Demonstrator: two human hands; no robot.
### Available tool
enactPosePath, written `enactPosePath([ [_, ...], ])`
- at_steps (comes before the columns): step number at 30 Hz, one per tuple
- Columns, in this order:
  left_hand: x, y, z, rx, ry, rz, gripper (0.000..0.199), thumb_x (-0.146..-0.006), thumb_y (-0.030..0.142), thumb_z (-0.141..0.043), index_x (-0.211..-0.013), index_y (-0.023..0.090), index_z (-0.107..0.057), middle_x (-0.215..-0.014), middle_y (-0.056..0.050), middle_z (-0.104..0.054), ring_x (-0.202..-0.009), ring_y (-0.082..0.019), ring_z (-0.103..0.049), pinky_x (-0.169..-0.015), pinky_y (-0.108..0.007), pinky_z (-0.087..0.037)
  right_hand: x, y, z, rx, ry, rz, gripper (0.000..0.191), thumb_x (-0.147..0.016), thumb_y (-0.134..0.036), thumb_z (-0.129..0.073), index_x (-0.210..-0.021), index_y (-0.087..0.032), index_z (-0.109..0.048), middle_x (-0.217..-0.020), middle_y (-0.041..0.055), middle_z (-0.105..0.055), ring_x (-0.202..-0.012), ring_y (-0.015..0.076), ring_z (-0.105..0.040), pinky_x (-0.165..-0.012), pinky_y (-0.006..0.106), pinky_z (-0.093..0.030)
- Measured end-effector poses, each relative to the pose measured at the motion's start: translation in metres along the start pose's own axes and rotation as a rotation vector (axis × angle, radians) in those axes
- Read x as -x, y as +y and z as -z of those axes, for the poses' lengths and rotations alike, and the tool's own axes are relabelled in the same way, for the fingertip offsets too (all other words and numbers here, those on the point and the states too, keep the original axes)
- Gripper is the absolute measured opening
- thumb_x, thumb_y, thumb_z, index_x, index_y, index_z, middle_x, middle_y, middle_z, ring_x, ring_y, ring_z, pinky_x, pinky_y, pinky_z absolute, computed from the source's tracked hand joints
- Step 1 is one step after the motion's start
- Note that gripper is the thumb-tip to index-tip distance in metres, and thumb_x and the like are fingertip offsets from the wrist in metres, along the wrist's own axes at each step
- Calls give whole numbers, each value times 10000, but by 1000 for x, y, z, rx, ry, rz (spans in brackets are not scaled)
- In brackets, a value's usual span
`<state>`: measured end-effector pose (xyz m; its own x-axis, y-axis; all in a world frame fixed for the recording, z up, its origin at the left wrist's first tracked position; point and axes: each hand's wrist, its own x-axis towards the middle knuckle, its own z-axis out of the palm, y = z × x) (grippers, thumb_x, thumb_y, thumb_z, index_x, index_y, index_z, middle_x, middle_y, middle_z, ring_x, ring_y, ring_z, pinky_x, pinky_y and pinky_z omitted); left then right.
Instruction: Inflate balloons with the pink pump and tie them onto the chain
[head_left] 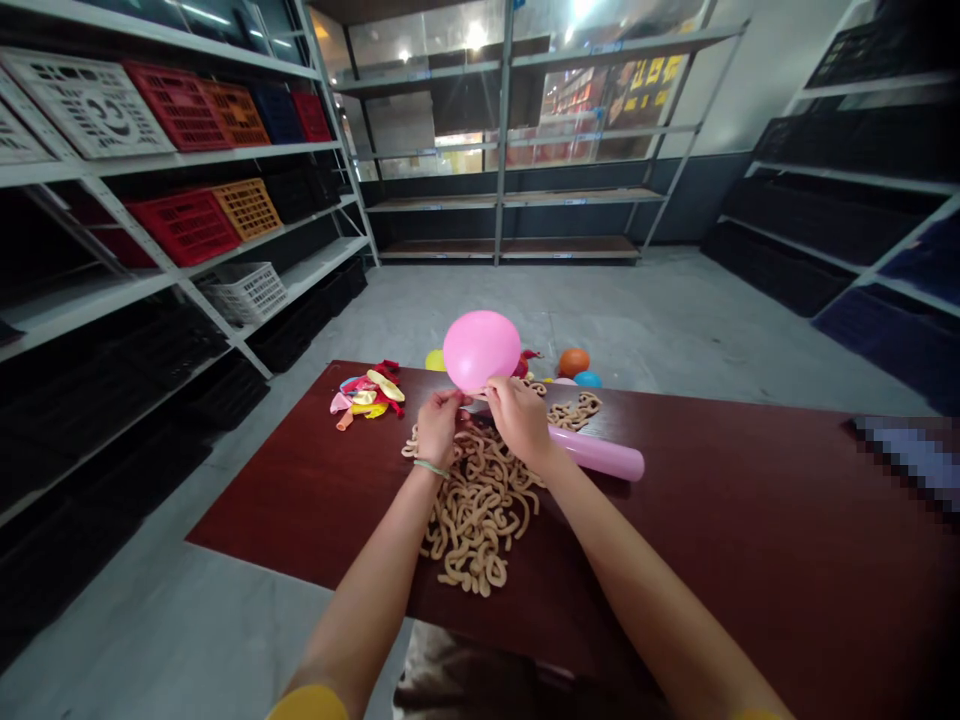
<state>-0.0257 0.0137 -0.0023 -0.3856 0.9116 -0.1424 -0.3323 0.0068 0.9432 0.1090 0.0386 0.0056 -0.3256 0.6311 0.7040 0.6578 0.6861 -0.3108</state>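
An inflated pink balloon (481, 348) stands above the table, its neck toward me. My left hand (439, 425) and my right hand (517, 418) meet at the neck, both with fingers pinched on it. Beneath them spreads a pile of tan, curled, rope-like pieces (476, 520); I cannot tell their material. A pink cylindrical pump (600, 452) lies on the table behind my right wrist, partly hidden by it. To the left is a small heap of uninflated balloons (369, 395) in several colours.
Inflated balloons, among them an orange one (574, 361) and a blue one (589, 380), show beyond the far edge of the dark red table (285, 480). Shelves with crates (184, 225) line the left side. A pixelated object (911, 455) lies at the right.
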Motion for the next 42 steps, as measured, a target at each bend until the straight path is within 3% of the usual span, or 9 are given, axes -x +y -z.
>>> enactPosePath([
  [6, 6, 0, 8, -444, -10, -445, 198, -838, 237, -564, -1025, 197, -614, -656, 23, -622, -506, -97, -544, -514, -200, -420, -18, 19, 9, -180, -56, -42, 140, -982, -250, -385, -983, -220, -522, -821, 39, -628, -723, 194, -588, -650, 294, -394],
  [8, 11, -1, 7, -547, -52, -514, 263, -845, 203, -531, -1076, 208, -654, -657, 20, -621, -543, -104, -550, -552, -206, -431, -20, 25, 13, -271, -89, -50, 126, -978, -258, -388, -968, -224, -508, -821, 30, -605, -705, 182, -568, -646, 290, -393],
  [14, 11, -7, 0, -534, -227, -326, 357, -821, 179, -501, -1122, 189, -693, -647, 16, -632, -512, -102, -533, -516, -213, -424, -21, 34, 23, -419, -152, -30, 127, -982, -264, -377, -945, -231, -494, -836, 17, -572, -743, 168, -542, -681, 289, -401],
  [20, 7, -2, 3, -323, -448, -51, 254, -825, 386, -623, -956, 172, -657, -669, 22, -612, -515, -83, -553, -491, -188, -416, -22, 37, 24, -463, -141, -96, 120, -982, -280, -395, -957, -230, -502, -854, 14, -579, -789, 166, -556, -723, 288, -420],
  [24, 5, 0, 5, -292, -503, -11, 309, -784, 448, -681, -891, 160, -647, -692, 7, -634, -562, -91, -587, -568, -207, -470, -23, 38, 26, -475, -152, -122, 115, -975, -277, -409, -953, -229, -512, -869, 15, -596, -807, 162, -570, -748, 292, -443],
  [28, 6, 0, 3, -383, -470, -35, 335, -788, 486, -664, -848, 157, -643, -666, 1, -637, -522, -102, -575, -527, -213, -444, -23, 35, 27, -497, -207, -122, 114, -964, -252, -408, -961, -234, -520, -931, 25, -628, -847, 164, -586, -770, 302, -462],
  [31, 10, -2, 2, -560, -401, -149, 329, -861, 493, -567, -811, 176, -638, -626, -5, -627, -491, -119, -561, -492, -221, -402, -24, 31, 30, -564, -240, -132, 93, -938, -254, -464, -1015, -241, -514, -970, 22, -634, -844, 161, -596, -779, 307, -468],
  [37, 13, -8, 2, -1040, -327, -646, 225, -905, 319, -542, -735, 200, -628, -677, -50, -629, -638, -165, -564, -630, -255, -387, -25, 15, 38, -637, -314, -162, 147, -892, -276, -556, -1021, -243, -494, -703, -60, -551, -636, 128, -532, -634, 280, -439],
  [42, 11, -14, 2, -1055, -284, -690, 193, -878, 312, -581, -727, 195, -613, -692, -68, -617, -625, -176, -531, -625, -271, -356, -27, 4, 35, -712, -369, -101, 95, -915, -275, -534, -1001, -235, -524, -840, -18, -612, -765, 139, -592, -732, 305, -492],
])
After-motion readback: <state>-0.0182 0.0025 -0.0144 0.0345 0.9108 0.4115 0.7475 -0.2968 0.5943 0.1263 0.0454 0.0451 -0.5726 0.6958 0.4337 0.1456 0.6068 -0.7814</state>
